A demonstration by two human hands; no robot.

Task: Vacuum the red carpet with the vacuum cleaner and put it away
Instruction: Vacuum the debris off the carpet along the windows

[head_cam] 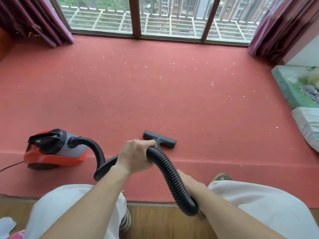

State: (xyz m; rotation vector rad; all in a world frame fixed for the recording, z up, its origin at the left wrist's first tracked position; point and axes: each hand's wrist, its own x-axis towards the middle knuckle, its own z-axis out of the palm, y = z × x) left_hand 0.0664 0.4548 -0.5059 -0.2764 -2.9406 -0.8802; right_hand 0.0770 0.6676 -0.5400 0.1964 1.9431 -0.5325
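Note:
A red carpet [155, 100] covers a raised platform under the window, with small pale crumbs scattered over its far half. The red and grey vacuum cleaner [53, 149] sits on the carpet at the left. Its black ribbed hose [165, 171] loops from the body to the dark floor nozzle [159, 139], which lies flat on the carpet in front of me. My left hand [136, 156] grips the hose just behind the nozzle. My right hand [191, 185] holds the hose lower down, mostly hidden behind it.
Purple curtains hang at the left [34, 19] and right [279, 26] of the window. A green patterned mattress [296, 87] and a pale cushion [309, 126] lie at the right edge. The carpet's front edge steps down to a wooden floor [164, 221]. A thin cord [10, 167] trails left.

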